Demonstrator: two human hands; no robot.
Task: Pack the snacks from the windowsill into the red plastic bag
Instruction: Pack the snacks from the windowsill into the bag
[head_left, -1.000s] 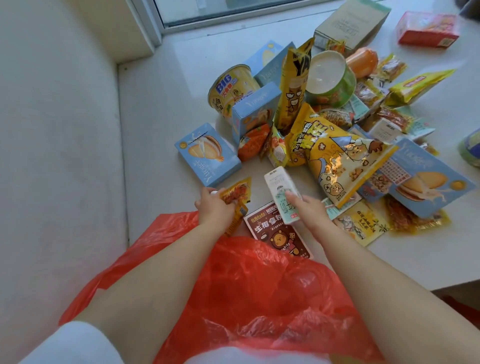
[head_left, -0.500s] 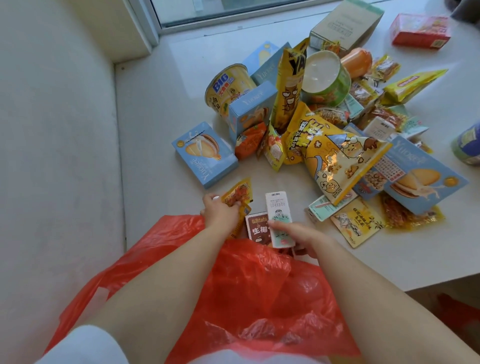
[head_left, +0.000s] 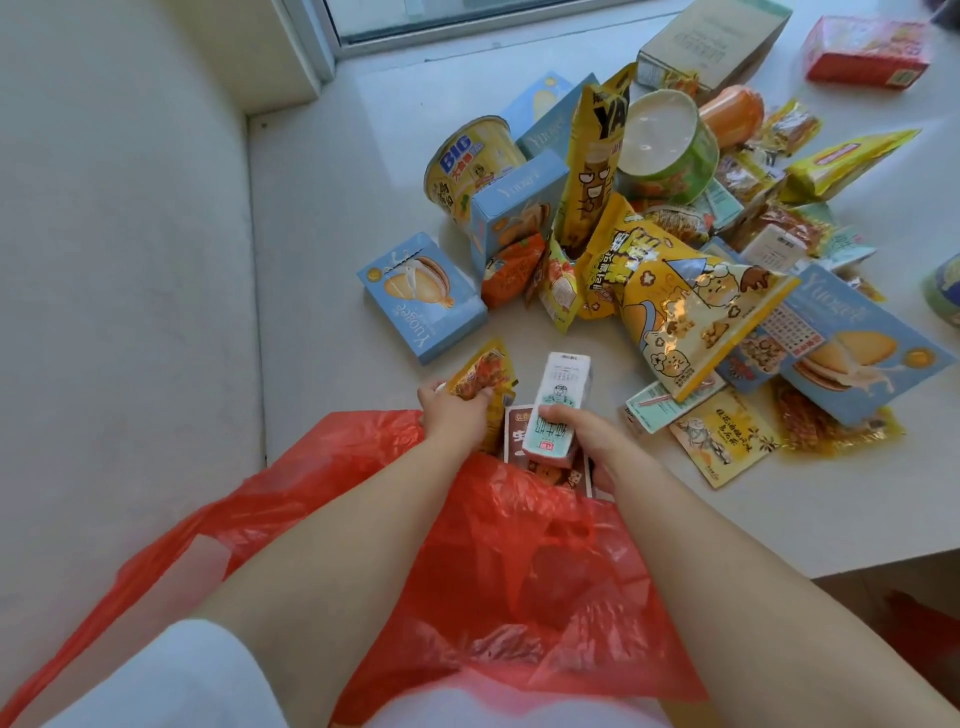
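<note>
The red plastic bag (head_left: 467, 561) lies crumpled over the front edge of the white windowsill (head_left: 332, 218), under both my forearms. My left hand (head_left: 457, 415) grips a small yellow-orange snack packet (head_left: 480, 371) at the bag's mouth. My right hand (head_left: 582, 436) holds a small white and mint carton (head_left: 558, 402) over a dark brown snack packet (head_left: 519, 434) that is half hidden by the bag. A heap of snacks fills the sill behind, with a big yellow popcorn bag (head_left: 685, 306) and a blue biscuit box (head_left: 421, 296).
A yellow BIG noodle cup (head_left: 467, 166), a green bowl (head_left: 670, 150), a tall yellow YA bag (head_left: 595, 161) and more blue boxes (head_left: 852, 343) crowd the back right. A red box (head_left: 865, 52) and a grey box (head_left: 717, 41) lie near the window. Left sill is bare.
My right hand has pulled the white carton back toward the bag's mouth, over the dark brown packet. My left hand keeps its grip on the orange packet.
</note>
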